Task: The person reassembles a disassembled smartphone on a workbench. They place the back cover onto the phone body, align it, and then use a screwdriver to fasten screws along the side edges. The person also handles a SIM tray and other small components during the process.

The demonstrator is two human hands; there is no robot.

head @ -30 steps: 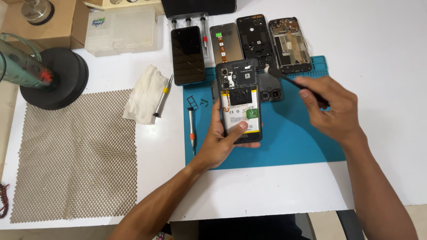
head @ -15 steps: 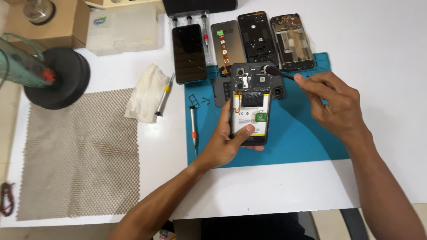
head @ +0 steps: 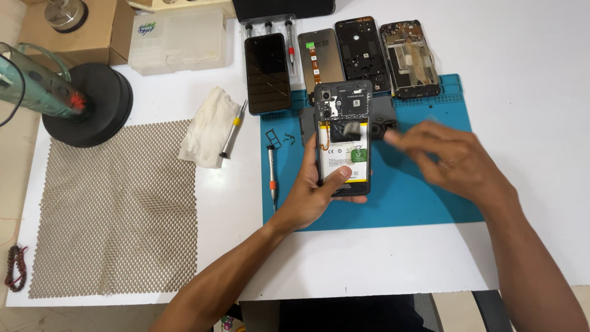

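Your white table [head: 541,92] carries a blue mat [head: 424,203], a beige mesh sheet [head: 117,209], a white cloth [head: 208,126], a black round stand [head: 92,104] and a cardboard box [head: 80,37].

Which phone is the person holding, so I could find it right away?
Find the blue mat on the white table. At its top edge, the left hand grips the opened phone. Unlike the parts lined up behind, it shows a white battery.

We see the left hand [head: 313,197] gripping an opened phone [head: 344,138], battery exposed, above the blue mat [head: 430,203]. The right hand [head: 455,163], motion-blurred, hovers just beside the phone's upper right. Three disassembled phone parts [head: 369,55] line the counter [head: 541,92] behind.
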